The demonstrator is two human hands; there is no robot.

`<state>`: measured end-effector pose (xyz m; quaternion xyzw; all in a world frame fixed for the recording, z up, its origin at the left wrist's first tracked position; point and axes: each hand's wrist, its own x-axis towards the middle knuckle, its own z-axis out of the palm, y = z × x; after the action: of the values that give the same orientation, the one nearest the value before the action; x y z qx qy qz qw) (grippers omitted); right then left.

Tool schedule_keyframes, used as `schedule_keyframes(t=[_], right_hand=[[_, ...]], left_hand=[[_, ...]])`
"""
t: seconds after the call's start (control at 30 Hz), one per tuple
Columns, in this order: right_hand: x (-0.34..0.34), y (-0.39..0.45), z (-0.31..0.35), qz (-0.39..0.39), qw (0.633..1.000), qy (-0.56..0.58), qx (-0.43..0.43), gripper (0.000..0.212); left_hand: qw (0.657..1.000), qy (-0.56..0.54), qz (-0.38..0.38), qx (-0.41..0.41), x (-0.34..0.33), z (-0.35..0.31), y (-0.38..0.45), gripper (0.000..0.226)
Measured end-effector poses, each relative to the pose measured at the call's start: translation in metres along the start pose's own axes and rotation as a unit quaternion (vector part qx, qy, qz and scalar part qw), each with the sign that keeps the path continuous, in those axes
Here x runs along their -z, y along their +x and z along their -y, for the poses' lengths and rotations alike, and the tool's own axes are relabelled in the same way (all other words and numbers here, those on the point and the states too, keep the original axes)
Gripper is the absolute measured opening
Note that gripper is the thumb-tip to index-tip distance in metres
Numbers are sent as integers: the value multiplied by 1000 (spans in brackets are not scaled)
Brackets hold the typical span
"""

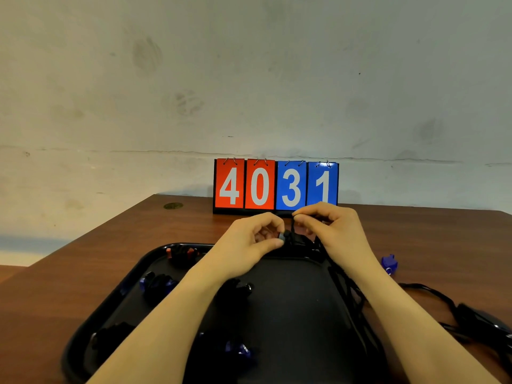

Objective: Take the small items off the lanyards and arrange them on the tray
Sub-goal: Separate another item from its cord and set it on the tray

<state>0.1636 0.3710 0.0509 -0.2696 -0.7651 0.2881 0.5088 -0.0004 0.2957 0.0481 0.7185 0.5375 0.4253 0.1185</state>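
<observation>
A small dark item (pixel 285 236), apparently a whistle, is held above the far rim of the black tray (pixel 291 306), pinched by the left hand (pixel 255 239), while the right hand (pixel 329 225) pinches the black lanyard cord (pixel 343 275) that trails down the tray's right side. Detaching appears under way; it is best done by steadying the item and working the cord loop free without jerking. Several items lie on the tray's left and near parts, a blue whistle (pixel 389 263) sits on the table (pixel 116 245) to the right, and a number board (pixel 275 185) stands beyond.
</observation>
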Motion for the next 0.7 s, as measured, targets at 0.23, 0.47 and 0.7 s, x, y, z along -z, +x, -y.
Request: schedule_keyframes(t=[0.23, 0.47, 0.7], right_hand=[[7, 2, -1, 30, 994, 87, -62, 10], [-1, -1, 3, 86, 992, 75, -56, 14], [0, -3, 11, 142, 986, 79, -37, 23]], left_hand=[[995, -96, -35, -12, 1, -6, -2, 19], [975, -192, -106, 15, 1, -5, 2, 17], [966, -195, -161, 53, 0, 1, 6, 14]])
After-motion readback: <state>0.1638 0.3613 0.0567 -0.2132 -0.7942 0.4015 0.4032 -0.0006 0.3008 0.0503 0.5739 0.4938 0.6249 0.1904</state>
